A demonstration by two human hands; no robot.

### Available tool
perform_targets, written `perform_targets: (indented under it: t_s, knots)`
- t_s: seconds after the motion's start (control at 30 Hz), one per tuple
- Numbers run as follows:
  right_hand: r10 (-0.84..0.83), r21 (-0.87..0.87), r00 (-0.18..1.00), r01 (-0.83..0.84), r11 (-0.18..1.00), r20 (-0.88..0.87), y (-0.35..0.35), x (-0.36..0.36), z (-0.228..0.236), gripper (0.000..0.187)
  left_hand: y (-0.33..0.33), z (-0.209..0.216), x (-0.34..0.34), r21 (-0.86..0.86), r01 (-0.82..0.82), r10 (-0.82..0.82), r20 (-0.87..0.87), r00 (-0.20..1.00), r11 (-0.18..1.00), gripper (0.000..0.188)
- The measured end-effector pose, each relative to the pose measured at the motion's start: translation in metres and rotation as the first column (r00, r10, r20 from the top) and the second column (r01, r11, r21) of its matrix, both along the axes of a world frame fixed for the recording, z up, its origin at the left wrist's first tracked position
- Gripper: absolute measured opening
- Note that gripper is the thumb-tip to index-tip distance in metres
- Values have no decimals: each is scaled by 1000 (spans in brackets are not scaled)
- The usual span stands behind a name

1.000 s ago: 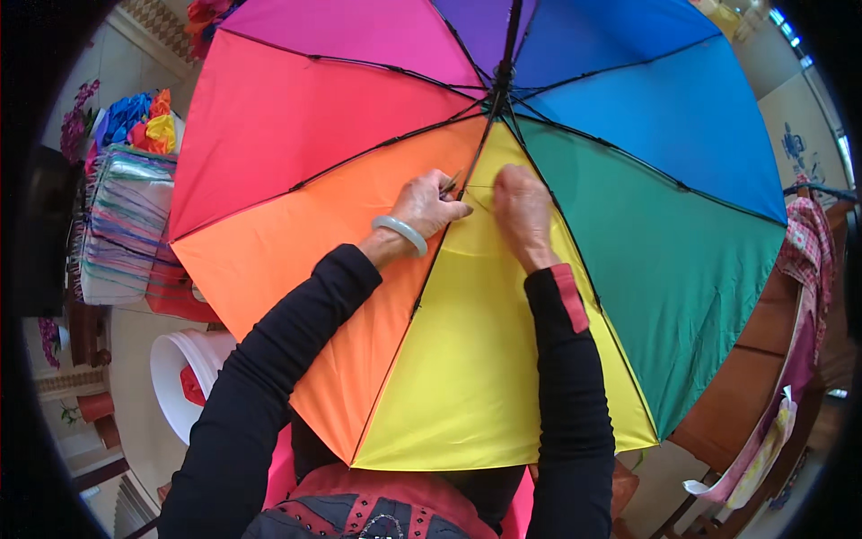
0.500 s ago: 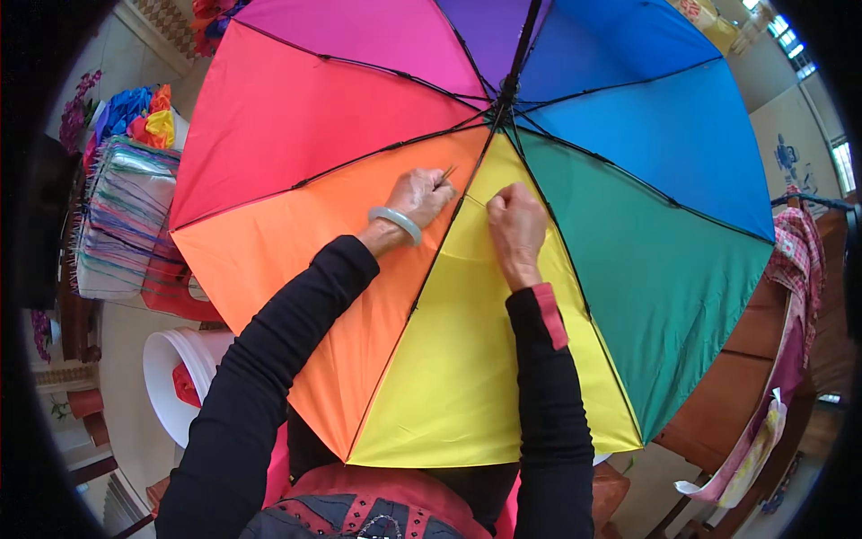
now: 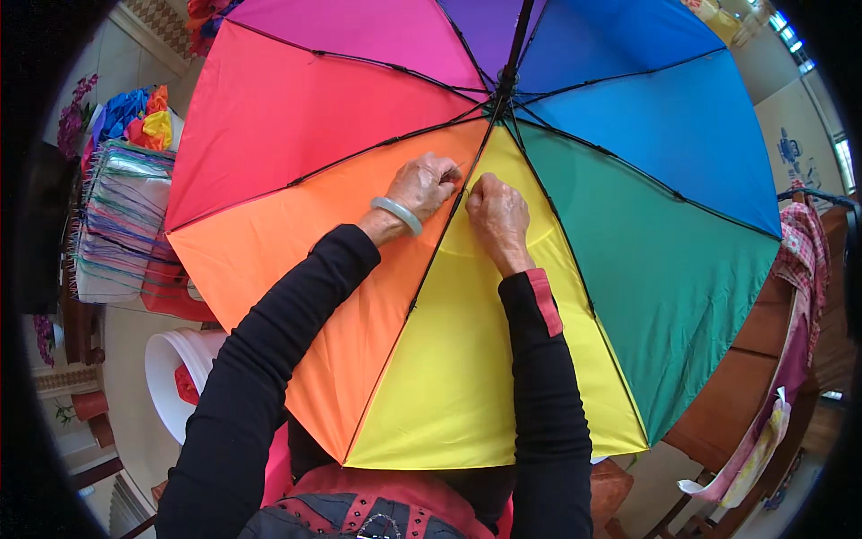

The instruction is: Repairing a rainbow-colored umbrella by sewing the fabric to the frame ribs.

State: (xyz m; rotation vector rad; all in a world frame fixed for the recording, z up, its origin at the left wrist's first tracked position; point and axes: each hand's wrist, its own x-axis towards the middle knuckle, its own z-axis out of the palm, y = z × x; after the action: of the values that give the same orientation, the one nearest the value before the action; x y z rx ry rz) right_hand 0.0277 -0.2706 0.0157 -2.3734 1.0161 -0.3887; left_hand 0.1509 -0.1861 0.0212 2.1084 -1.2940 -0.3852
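Observation:
A rainbow-coloured umbrella [image 3: 431, 377] is spread open in front of me, its inside with black ribs facing me. The black shaft [image 3: 516, 45] runs up from the hub at the top middle. My left hand [image 3: 420, 189], with a pale bangle at the wrist, is closed in a pinch over the orange panel, beside the rib between orange and yellow. A thin, needle-like sliver shows at its fingertips, too fine to name. Over the yellow panel, my right hand [image 3: 499, 216] pinches close to that same rib; the thread in it is hidden by the fingers now.
At left stand a white bucket [image 3: 166, 377] with something red inside and a fringed, striped cloth [image 3: 126, 225] over a box-like thing. Bright bunched fabric [image 3: 135, 117] lies behind it. A checked pink cloth [image 3: 799, 251] hangs at right by brown wooden furniture [image 3: 736, 386].
My right hand has moved left and up toward the rib, closing the gap to my left hand. The thread seen stretched between rib and right hand no longer shows. The left hand has turned slightly.

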Motion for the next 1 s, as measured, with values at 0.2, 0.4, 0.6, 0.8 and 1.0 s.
perform_targets:
  t_s: [0.2, 0.4, 0.6, 0.8, 1.0]
  knots:
    - [151, 11, 978, -154, 988, 143, -11, 4, -8, 11, -5, -5, 8, 18, 161, -161, 16, 987, 987, 8]
    - [131, 71, 968, -150, 986, 214, -16, 2, -18, 12, -5, -9, 7, 48, 165, -171, 191, 967, 985, 6]
    - [-92, 517, 957, -68, 853, 277, -10, -6, -14, 15, 10, -9, 17, 22, 90, -92, 184, 979, 996, 6]
    - [-133, 587, 950, -60, 808, 281, -9, -8, -11, 15, 8, -4, 12, 13, 124, -125, 154, 980, 992, 6]
    - [-157, 633, 946, -61, 772, 283, -7, -8, -5, 14, 3, -4, 12, 8, 154, -153, 148, 977, 988, 7]
